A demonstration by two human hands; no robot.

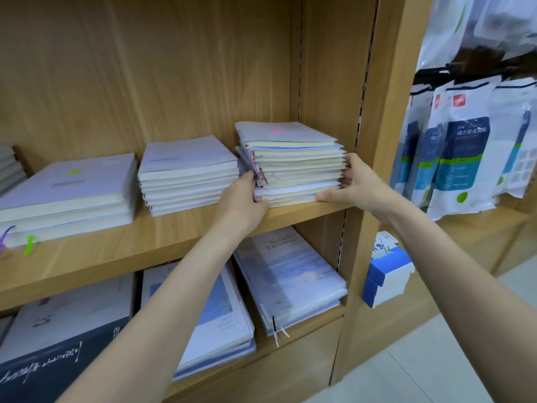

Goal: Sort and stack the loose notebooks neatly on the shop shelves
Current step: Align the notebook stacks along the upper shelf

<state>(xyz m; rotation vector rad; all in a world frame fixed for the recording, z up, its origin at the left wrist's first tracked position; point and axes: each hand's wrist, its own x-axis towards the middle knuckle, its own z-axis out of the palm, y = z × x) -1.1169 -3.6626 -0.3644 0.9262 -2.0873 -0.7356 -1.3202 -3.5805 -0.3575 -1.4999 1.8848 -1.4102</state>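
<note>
A tall stack of pale lilac notebooks (pixel 293 158) with cream page edges stands at the right end of the wooden shelf (pixel 162 237); its top book carries a pink mark and the books sit slightly askew. My left hand (pixel 242 200) grips the stack's lower left corner, fingers curled against the spines. My right hand (pixel 353 183) holds the stack's right side, thumb along the bottom front edge. A lower stack of the same notebooks (pixel 186 175) stands just left, and a stack of larger notebooks (pixel 69 196) with a green mark lies further left.
The shelf's upright side panel (pixel 374 112) stands close to my right hand. The shelf below holds blue and white notebooks (pixel 290 277) and dark-covered books (pixel 58 353). Hanging white and blue packets (pixel 462 146) fill the rack at right; boxes (pixel 389 269) sit on the floor.
</note>
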